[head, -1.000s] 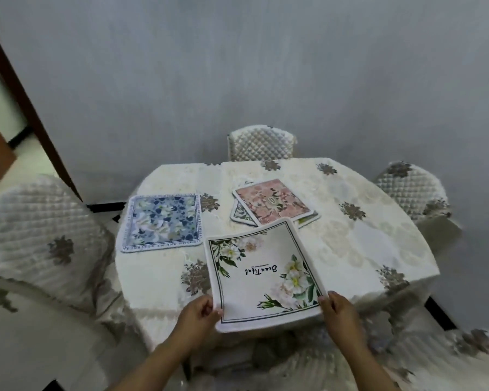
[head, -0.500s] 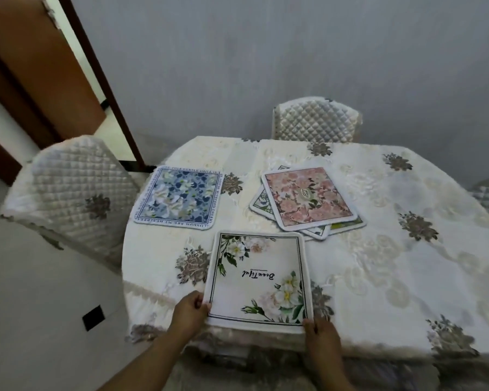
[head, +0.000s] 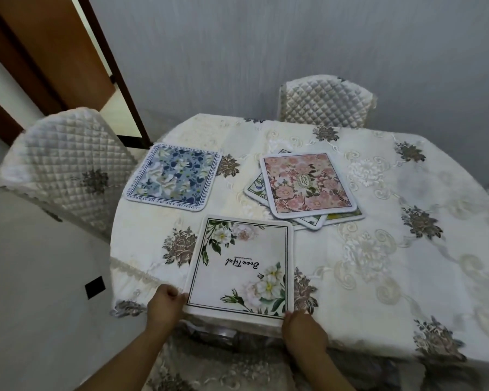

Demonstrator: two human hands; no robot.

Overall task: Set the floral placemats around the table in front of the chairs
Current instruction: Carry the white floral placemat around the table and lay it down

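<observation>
A white placemat with green and cream flowers (head: 239, 266) lies flat at the near edge of the table (head: 378, 249). My left hand (head: 165, 306) pinches its near left corner and my right hand (head: 304, 330) holds its near right corner. A blue floral placemat (head: 172, 177) lies at the left edge, in front of the left chair (head: 65, 167). In the middle of the table a pink floral placemat (head: 305, 182) tops a small pile of other mats (head: 311, 220), mostly hidden.
A quilted chair (head: 326, 101) stands at the far side against the grey wall. A chair seat (head: 223, 359) shows below my hands. A brown door frame (head: 116, 71) is at the back left. The cream tablecloth hangs over the table edge.
The white placemat has been squared up and laid flat at the near edge; both hands stay on its near corners. My view has shifted left.
</observation>
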